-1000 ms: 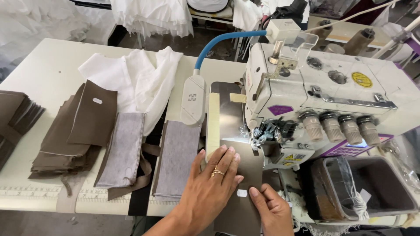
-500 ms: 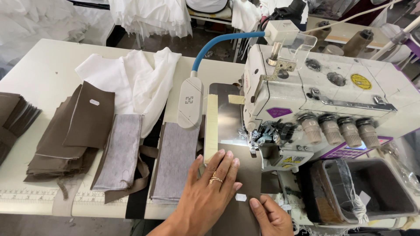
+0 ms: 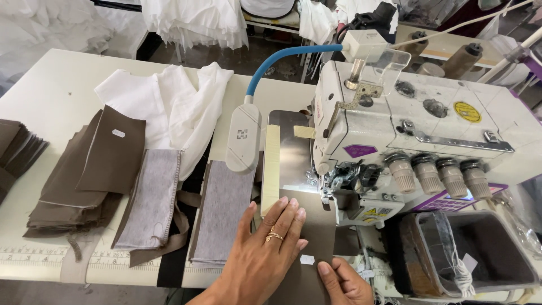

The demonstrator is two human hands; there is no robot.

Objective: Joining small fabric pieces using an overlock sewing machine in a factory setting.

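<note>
At the tabletop's near edge, the left hand [image 3: 265,257] lies flat, fingers spread, pressing a brown fabric piece [image 3: 316,226]; the right hand [image 3: 344,282] pinches that piece's near end beside a small white tag [image 3: 307,259]. The fabric runs up to the overlock sewing machine [image 3: 418,130]. Left of it lie grey fabric stacks [image 3: 223,212], then brown stacks [image 3: 84,175]; white cloth [image 3: 169,104] lies toward the far edge.

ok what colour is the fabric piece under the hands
Dark brown fabric piece, with a small white sticker; head view, the only one.
</note>
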